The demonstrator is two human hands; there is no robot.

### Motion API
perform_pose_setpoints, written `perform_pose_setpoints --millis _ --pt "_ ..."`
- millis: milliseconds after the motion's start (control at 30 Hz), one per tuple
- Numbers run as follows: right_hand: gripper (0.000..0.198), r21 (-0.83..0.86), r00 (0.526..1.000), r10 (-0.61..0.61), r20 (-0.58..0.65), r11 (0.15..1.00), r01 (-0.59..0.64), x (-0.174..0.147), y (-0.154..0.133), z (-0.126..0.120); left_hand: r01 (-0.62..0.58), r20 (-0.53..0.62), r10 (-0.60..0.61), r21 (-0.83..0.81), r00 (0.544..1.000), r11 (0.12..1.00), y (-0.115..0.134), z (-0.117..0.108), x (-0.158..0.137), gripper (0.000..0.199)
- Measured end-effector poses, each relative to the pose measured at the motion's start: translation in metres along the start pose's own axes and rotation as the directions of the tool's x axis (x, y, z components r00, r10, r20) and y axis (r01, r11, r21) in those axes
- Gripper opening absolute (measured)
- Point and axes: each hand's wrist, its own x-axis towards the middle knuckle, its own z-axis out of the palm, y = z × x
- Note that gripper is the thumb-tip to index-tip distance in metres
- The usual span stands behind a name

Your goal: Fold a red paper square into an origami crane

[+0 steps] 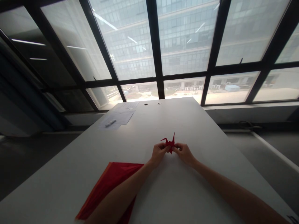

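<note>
A small red origami crane (170,143) is held between my two hands above the white table. Its thin bent head and neck point to the left, and its narrow tail stands up on the right. The fingers of my left hand (159,152) pinch the crane's left side. From the right, my right hand (184,152) grips the other side with thumb and fingers closed. Under my left forearm lies a large red sheet (116,175) with an orange edge, partly hidden by the arm.
The white table (182,121) stretches away to a wall of dark-framed windows (158,56). White papers (125,117) lie at the far left, with a pale marker-like object (110,123) on them. Two small round holes (146,104) show near the far edge.
</note>
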Motion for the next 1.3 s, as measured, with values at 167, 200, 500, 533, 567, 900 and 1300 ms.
perform_pose_setpoints --millis 167,200,500,533,567,900,1300 --pt "0.027 0.028 0.998 0.0 0.065 1.0 -0.002 -0.001 -0.001 0.0 -0.008 0.022 0.008 -0.026 1.0 1.0 0.001 0.0 0.0 0.032" --pt "0.027 0.046 0.998 -0.002 0.067 0.999 -0.001 -0.001 -0.002 -0.001 -0.011 0.029 0.012 -0.028 0.999 1.0 0.0 0.0 0.0 0.031" --pt "0.03 0.03 0.998 0.015 0.054 0.999 -0.017 0.001 -0.002 -0.001 0.012 0.065 -0.008 -0.053 0.998 0.999 -0.01 -0.005 0.003 0.034" --pt "0.029 0.036 0.999 0.011 0.053 0.999 -0.013 0.001 -0.001 -0.001 0.012 0.07 -0.009 -0.048 0.998 0.999 -0.01 -0.005 0.003 0.035" --pt "0.029 0.044 0.999 0.007 0.053 0.999 -0.009 0.001 -0.001 -0.001 0.01 0.069 -0.007 -0.04 0.998 0.999 -0.01 -0.005 0.003 0.035" --pt "0.027 0.051 0.989 0.045 0.143 0.997 -0.053 0.0 0.003 0.0 -0.022 -0.039 0.02 -0.053 0.999 0.998 -0.006 0.0 0.001 0.032" --pt "0.036 0.09 0.991 0.057 0.125 0.994 -0.069 0.001 0.0 0.0 -0.006 -0.008 0.005 -0.076 1.0 0.997 -0.006 0.001 0.001 0.031"
